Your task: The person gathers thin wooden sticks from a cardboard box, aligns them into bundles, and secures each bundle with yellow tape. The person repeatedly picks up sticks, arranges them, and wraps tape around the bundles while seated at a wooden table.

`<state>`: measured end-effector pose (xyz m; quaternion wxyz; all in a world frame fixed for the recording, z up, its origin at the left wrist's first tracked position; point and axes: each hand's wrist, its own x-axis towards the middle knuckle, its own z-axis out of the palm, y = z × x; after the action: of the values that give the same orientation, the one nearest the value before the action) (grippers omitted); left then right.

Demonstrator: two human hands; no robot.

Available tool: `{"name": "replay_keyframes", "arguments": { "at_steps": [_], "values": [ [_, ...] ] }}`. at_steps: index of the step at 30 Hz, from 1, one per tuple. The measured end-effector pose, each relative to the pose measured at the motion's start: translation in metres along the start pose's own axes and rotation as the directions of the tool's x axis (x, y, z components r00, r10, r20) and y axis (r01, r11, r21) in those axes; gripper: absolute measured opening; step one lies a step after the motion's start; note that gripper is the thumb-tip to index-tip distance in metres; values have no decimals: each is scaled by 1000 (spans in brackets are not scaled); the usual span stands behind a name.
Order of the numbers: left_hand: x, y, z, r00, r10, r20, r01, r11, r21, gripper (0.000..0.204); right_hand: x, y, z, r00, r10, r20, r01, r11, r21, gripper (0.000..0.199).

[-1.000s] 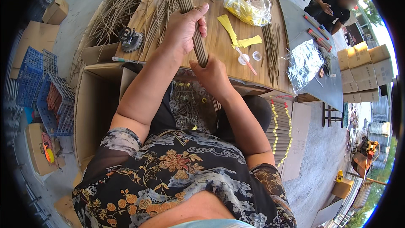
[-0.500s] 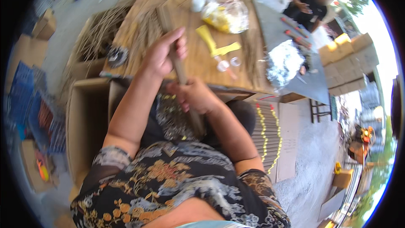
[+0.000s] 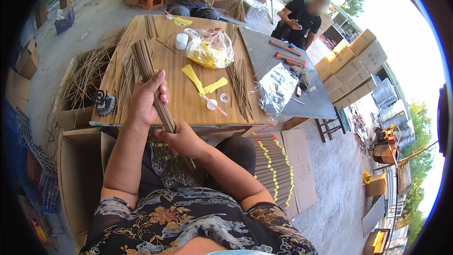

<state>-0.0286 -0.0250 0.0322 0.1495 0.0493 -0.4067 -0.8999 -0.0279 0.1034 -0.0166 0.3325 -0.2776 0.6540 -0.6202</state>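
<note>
Head view shows the left hand (image 3: pixel 144 101) and right hand (image 3: pixel 181 139) both closed around a long bundle of thin brown sticks (image 3: pixel 151 78), left of centre above the wooden desk (image 3: pixel 174 99). They appear to be gathering and evening the bundle; tying would need a steady grip.

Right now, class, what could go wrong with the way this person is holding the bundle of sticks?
1. The sticks are gripped by the left hand and right hand only low down; the long free top might splay or snap.
2. Loose ones could slip down into the box below.
</note>
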Motion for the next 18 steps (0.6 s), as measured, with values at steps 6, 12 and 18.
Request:
{"name": "replay_keyframes", "arguments": {
  "at_steps": [6,12,18],
  "values": [
    [1,-5,-20,979,-116,167,141,980,-143,28,-4,-4,-1,945,145,293,-246,906,345,20],
    [-4,4,-12,968,-97,234,136,978,-159,31,-3,-3,-8,926,145,349,-258,917,304,19],
    [-3,17,17,972,122,202,-136,989,57,26,21,-11,-18,988,-100,119,95,994,45,15]
  ]
}}
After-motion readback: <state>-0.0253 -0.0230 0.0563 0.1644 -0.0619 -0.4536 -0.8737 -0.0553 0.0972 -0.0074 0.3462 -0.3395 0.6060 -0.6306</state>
